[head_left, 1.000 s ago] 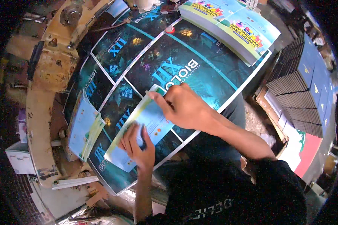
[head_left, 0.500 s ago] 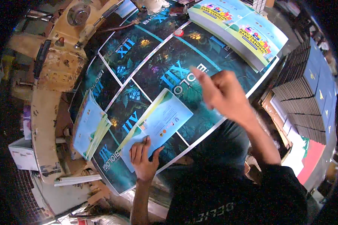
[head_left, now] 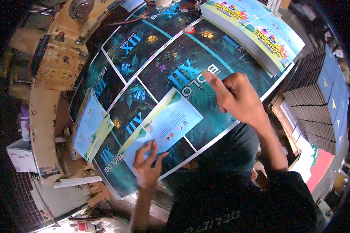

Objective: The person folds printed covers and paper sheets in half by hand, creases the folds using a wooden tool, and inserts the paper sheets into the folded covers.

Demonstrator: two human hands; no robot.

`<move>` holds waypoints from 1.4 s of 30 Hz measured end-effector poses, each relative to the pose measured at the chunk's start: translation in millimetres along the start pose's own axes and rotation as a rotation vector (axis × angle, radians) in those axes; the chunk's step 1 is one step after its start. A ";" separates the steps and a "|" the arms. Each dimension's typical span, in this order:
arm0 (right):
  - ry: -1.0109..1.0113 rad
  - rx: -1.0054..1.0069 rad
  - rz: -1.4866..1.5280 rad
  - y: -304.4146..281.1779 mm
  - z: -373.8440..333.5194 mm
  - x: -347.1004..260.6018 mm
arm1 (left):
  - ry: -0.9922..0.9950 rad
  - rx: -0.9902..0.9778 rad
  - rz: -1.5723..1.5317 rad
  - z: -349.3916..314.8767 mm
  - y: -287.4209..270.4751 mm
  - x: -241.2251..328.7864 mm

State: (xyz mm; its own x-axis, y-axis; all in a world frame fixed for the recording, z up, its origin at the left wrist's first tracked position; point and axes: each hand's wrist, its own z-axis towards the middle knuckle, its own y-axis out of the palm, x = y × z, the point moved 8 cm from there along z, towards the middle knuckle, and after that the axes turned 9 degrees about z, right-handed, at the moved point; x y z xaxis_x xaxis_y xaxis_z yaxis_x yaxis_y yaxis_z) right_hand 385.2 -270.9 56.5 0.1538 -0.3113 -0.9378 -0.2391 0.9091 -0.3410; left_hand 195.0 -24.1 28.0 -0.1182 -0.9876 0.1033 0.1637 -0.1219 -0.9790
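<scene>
A light-blue and green printed cover sheet point(head_left: 174, 120) lies flat across the dark posters near me. My left hand point(head_left: 147, 165) rests at its lower left end, fingers bent and apart, fingertips on the sheet. Above the posters, to the right of the sheet, is my right hand point(head_left: 241, 99). Its fingers are curled in and one digit points up and left; anything inside the curl is hidden. On the left, a fanned pile of similar covers point(head_left: 91, 126) lies at the table's edge. A thick stack of the covers point(head_left: 256, 37) stands at the far right.
Large dark printed sheets point(head_left: 144, 58) cover the work surface. A small red round object point(head_left: 189, 30) sits near the far side. A worn tan machine point(head_left: 62, 58) curves along the left. Tall piles of blue-covered books point(head_left: 326, 97) stand at the right, beside cardboard point(head_left: 286, 120).
My right hand has shifted slightly right and stays curled. My left hand has drawn down a little, its fingers more bent. The view has moved slightly; the cover sheet stays in place.
</scene>
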 end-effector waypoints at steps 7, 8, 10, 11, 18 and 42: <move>-0.070 -0.002 0.041 -1.8 -11.1 -1.9 | -0.074 0.117 0.020 -5.5 5.8 -5.1; -0.075 -0.001 0.043 -0.6 -12.4 -4.2 | -0.027 0.122 0.056 -4.4 6.4 -5.2; -0.057 0.029 0.114 -0.7 -12.1 -5.3 | 0.017 0.132 0.099 0.0 -0.2 -12.8; -0.050 0.040 0.138 0.6 -10.8 -3.5 | 0.064 0.066 0.105 5.5 -3.5 -22.8; -0.067 0.043 0.056 -2.9 -9.3 -5.7 | 0.112 -0.106 -0.106 10.7 7.4 -22.9; 0.074 -0.072 0.032 0.2 2.3 4.8 | 0.093 0.276 0.339 -3.0 14.7 3.3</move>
State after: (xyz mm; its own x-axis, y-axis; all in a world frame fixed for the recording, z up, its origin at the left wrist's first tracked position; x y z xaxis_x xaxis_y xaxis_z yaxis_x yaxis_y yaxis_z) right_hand 388.1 -271.6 52.0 0.0745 -0.3048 -0.9495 -0.3116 0.8973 -0.3126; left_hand 194.1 -28.8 13.5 -0.0986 -0.9647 -0.2443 0.4625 0.1730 -0.8696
